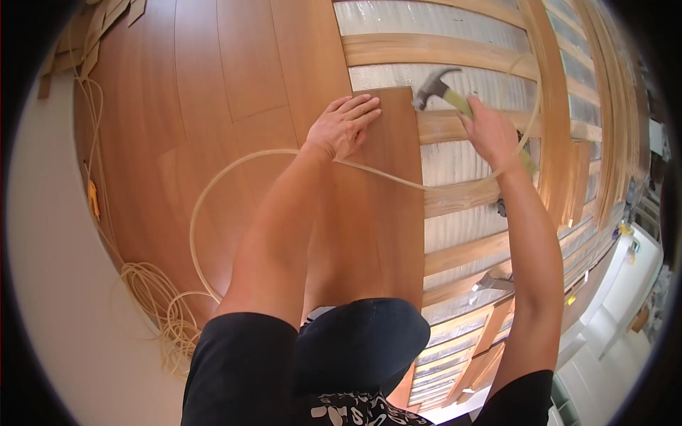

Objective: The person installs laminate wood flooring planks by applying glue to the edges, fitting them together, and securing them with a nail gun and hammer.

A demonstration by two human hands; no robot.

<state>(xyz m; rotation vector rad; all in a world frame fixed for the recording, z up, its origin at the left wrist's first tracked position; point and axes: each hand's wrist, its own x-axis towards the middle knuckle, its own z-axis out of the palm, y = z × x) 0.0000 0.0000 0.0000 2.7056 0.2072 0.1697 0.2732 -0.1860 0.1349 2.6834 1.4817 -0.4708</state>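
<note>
My right hand (pixel 491 135) is closed round the yellow-green handle of a claw hammer (pixel 435 88). The hammer's dark head hangs beside the right edge of a brown floorboard (pixel 395 135), close to its far end; whether they touch I cannot tell. On the boards, near that end, my left hand (pixel 345 126) lies flat with its fingers stretched out. A thin pale hose (pixel 398 179) runs in a loop across the floorboards and over toward my right forearm.
Laid brown floorboards (pixel 206 78) cover the left side. To the right, wooden battens (pixel 440 50) cross silvery sheeting (pixel 462 160). Coiled hose (pixel 167 298) lies by the pale wall (pixel 42 234), with an orange tool (pixel 94 199) farther along. Loose boards (pixel 579 177) rest on battens at right.
</note>
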